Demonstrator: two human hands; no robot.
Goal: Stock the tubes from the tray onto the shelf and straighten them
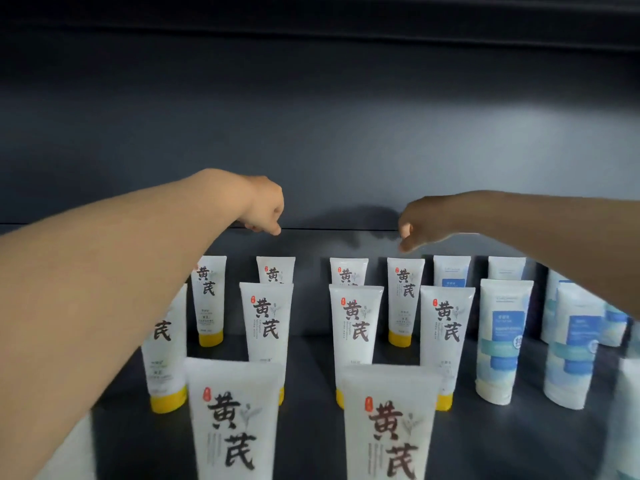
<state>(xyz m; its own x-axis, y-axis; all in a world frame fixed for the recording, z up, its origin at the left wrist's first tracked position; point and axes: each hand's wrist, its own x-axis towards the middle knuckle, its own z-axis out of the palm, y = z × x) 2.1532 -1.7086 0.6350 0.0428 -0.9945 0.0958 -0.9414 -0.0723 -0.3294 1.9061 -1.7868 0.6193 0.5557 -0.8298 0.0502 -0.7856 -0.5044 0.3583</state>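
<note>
Shelf [309, 375]: dark grey, backed by a grey panel.
Left hand [265, 209]: clenched, nothing held, extended above far row.
Right hand [414, 225]: curled, shadowed, nothing held.
Tubes [266, 320]: white, stood on yellow caps in rows.
Blue tubes [502, 337]: grouped at right.

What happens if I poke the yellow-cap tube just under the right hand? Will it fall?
Probably, yes: the tube stands tall on its small yellow cap, wider on top, so a poke likely tips it. It looks like smooth, soft plastic, so it may feel slippery and squash a little.
</note>
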